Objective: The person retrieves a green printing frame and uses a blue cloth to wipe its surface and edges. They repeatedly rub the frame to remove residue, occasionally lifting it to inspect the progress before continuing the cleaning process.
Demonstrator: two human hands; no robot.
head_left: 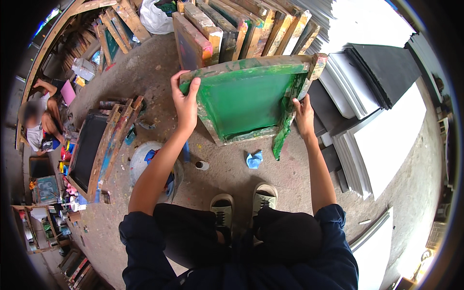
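Note:
Held up between my hands is a wooden screen-printing frame [249,104] with green mesh and paint-stained edges. My left hand [185,102] is closed on its upper left corner, the thumb lying on the near face. At the right side, my right hand [303,115] grips the frame's edge, thumb against the inner border. A loose strip of green-stained tape [280,142] dangles from the lower right corner near that hand. Below the frame, a crumpled blue scrap [254,159] lies on the concrete floor. A small dark-and-white bottle [202,165] lies near my left forearm.
More wooden frames [232,31] stand in a row ahead. Dark-meshed frames [92,145] lean at the left beside a whitish bucket [145,154], partly hidden by my arm. Stacks of white and black sheets [386,140] fill the right. A person [43,118] sits far left.

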